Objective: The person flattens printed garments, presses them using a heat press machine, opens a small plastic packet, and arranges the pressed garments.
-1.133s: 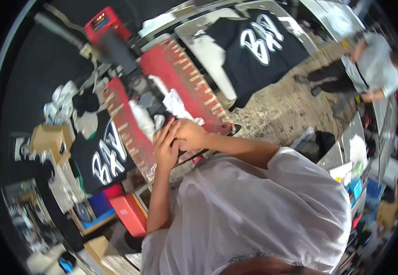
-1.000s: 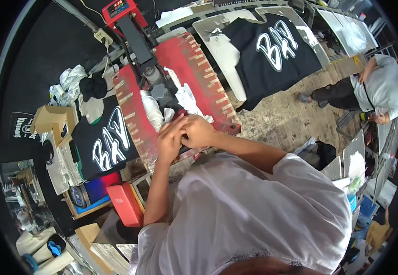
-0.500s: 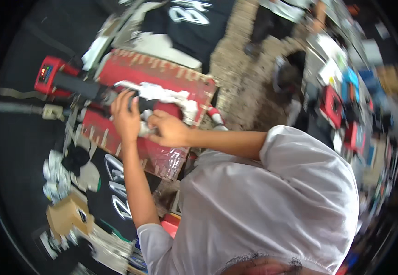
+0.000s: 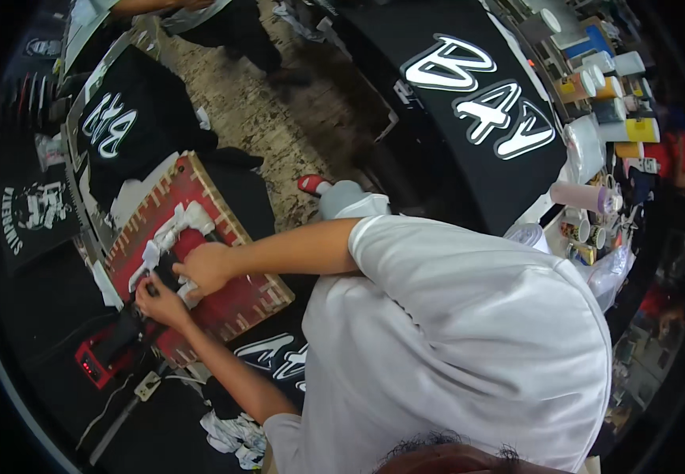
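My left hand (image 4: 162,304) is closed, fingers curled around a small dark part at the end of a black device (image 4: 120,338) with a red end and a lit display. My right hand (image 4: 206,268) is closed beside it, fingertips bent down by a whitish piece; what it grips is hidden. Both work over a wooden-framed red panel (image 4: 232,296) with pale marks along its edges. Across the panel runs a bundle of crumpled white wrapping (image 4: 170,229), bent at its far end, with a dark section near my hands.
Black shirts with white lettering lie on boards at the far left (image 4: 133,118) and far right (image 4: 476,103). Several tubs and cups (image 4: 611,107) crowd the right-hand shelf. A socket (image 4: 147,385) and cables sit near the device. Another person (image 4: 232,28) stands at the back.
The view has turned, so the panel and device now sit lower left and the right-hand shirt shows. Both hands stay at the device and wrapping, the left more tightly curled.
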`<state>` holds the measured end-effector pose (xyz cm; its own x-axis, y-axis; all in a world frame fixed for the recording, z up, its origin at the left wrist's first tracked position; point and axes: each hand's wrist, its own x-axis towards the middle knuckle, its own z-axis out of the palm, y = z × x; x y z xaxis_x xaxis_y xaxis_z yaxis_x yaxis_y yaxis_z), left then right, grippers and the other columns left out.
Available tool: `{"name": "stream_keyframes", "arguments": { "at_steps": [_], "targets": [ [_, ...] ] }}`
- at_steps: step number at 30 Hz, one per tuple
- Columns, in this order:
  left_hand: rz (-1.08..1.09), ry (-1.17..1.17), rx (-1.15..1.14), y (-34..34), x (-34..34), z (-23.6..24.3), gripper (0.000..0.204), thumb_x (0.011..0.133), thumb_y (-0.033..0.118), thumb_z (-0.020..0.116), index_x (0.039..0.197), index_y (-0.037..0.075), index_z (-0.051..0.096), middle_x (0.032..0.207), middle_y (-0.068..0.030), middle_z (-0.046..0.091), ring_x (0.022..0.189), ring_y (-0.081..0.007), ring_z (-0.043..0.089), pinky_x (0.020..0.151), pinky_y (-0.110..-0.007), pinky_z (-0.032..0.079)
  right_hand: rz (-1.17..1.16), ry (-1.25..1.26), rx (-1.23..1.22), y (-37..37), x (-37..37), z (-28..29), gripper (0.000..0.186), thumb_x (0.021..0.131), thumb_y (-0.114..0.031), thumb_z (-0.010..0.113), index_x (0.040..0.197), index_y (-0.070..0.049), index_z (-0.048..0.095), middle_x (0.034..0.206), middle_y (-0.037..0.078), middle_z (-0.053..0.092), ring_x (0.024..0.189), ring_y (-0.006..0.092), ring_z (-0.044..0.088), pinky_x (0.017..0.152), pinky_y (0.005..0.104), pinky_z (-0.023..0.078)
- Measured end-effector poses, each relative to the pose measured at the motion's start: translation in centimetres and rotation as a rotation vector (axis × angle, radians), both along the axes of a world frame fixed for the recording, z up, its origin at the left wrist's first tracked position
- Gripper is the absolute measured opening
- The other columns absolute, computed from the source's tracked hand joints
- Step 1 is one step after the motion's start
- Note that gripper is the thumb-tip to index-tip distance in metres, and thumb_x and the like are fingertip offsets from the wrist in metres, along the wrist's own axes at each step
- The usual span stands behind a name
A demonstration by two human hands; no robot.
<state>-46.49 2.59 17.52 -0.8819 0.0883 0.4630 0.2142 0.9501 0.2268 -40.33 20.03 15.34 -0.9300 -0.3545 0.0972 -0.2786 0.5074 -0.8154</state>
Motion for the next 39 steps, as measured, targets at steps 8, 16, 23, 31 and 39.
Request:
{"name": "stream_keyframes", "arguments": {
  "at_steps": [8, 16, 23, 31, 39],
  "targets": [
    [-0.031, 0.114, 0.049, -1.7, 0.3, -1.0, 0.02, 0.085, 0.022, 0.066, 0.098, 0.006, 0.065, 0.108, -0.015, 0.06, 0.107, -0.0339, 0.053, 0.096, -0.045, 0.038, 0.014, -0.016, 0.12, -1.6, 0.0, 0.3, 0.076, 0.081, -0.064, 0.054, 0.123, -0.001, 0.051, 0.103, 0.024, 0.063, 0.101, 0.0389, 0.061, 0.087, 0.0473, 0.048],
    [0.065, 0.175, 0.083, -0.7, 1.2, -0.3, 0.016, 0.084, 0.017, 0.065, 0.097, 0.007, 0.067, 0.107, -0.0097, 0.062, 0.104, -0.0317, 0.053, 0.095, -0.043, 0.039, 0.055, -0.009, 0.207, -1.8, 0.2, 2.0, 0.076, 0.08, -0.066, 0.055, 0.12, -0.001, 0.053, 0.105, 0.023, 0.063, 0.103, 0.0378, 0.06, 0.09, 0.0457, 0.046],
    [0.066, 0.182, 0.123, 0.0, 1.2, 0.3, 0.018, 0.083, 0.019, 0.066, 0.098, 0.008, 0.068, 0.107, -0.0089, 0.062, 0.102, -0.0318, 0.054, 0.092, -0.042, 0.041, 0.061, -0.041, 0.214, -1.7, -0.1, 2.2, 0.075, 0.079, -0.066, 0.057, 0.117, -0.001, 0.053, 0.103, 0.023, 0.063, 0.102, 0.038, 0.06, 0.088, 0.0466, 0.047],
    [0.063, 0.182, 0.171, -0.2, 1.5, 0.6, 0.019, 0.081, 0.015, 0.064, 0.098, 0.008, 0.069, 0.109, -0.0095, 0.062, 0.105, -0.0319, 0.054, 0.093, -0.042, 0.042, 0.116, -0.049, 0.276, -1.5, -0.3, 2.9, 0.079, 0.077, -0.068, 0.057, 0.12, -0.003, 0.053, 0.103, 0.025, 0.064, 0.099, 0.0395, 0.062, 0.087, 0.0478, 0.048],
    [0.081, 0.176, 0.178, -0.3, 1.7, 1.0, 0.017, 0.081, 0.014, 0.065, 0.096, 0.008, 0.069, 0.108, -0.008, 0.062, 0.103, -0.0306, 0.055, 0.092, -0.041, 0.043, 0.086, 0.019, 0.274, -2.1, -0.1, 2.0, 0.073, 0.078, -0.067, 0.057, 0.114, -0.004, 0.054, 0.099, 0.023, 0.063, 0.097, 0.0377, 0.062, 0.085, 0.0474, 0.048]
  ]
}}
